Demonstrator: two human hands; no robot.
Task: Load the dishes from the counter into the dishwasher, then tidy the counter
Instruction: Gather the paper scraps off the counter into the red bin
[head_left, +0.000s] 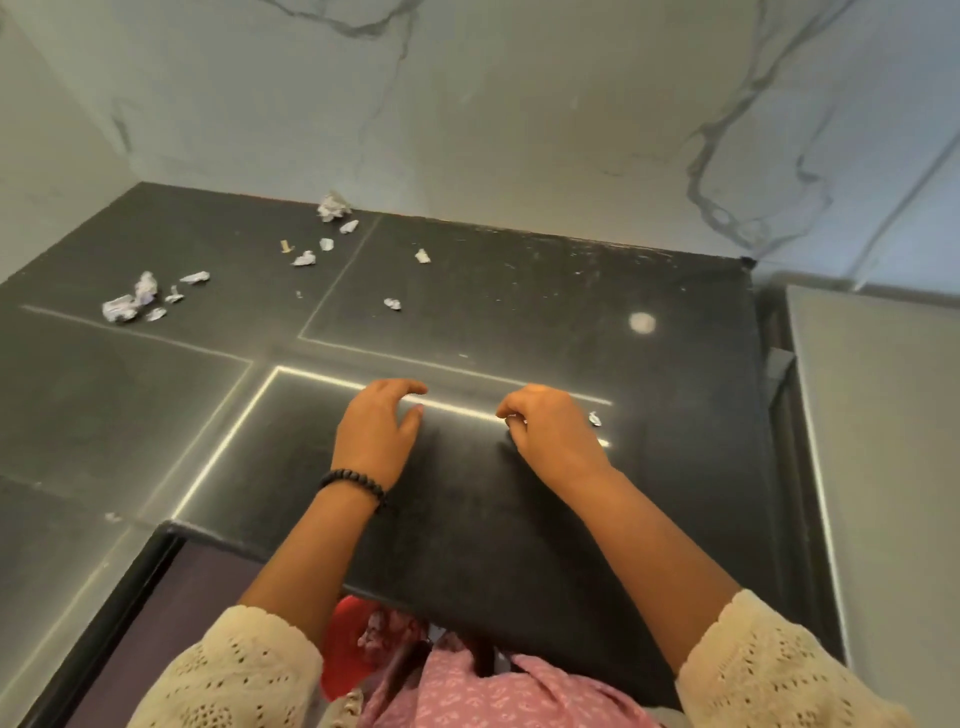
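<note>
**Hands at the table's near edge, paper scraps scattered behind**

Head view: the dark table filled most of the frame, its surface crossed by thin pale seams and backed by a marble-veined wall. Both hands were over the near panel. The left hand, with a black bead bracelet on its wrist, lay palm down with its fingers loosely bent, gripping nothing. The right hand had its fingers curled and pinched a small pale scrap at the fingertips; how much of the scrap sat inside the fingers could not be told. Just beside that hand, on its right, another tiny scrap lay on the table.

More crumpled paper lay well apart from the hands. A cluster sat at far left, with one bigger wad and several smaller bits around it. A second group lay near the wall, the largest ball touching or nearly touching the wall's base, with smaller pieces trailing toward the camera. A small tan piece lay beside them. Two lone bits lay further right, one nearer the wall and one closer in. A round pale spot showed on the right half of the table.

Cream knitted sleeves covered the upper forearms, and pink patterned cloth showed at the bottom edge. A grey panel stood at right.
</note>
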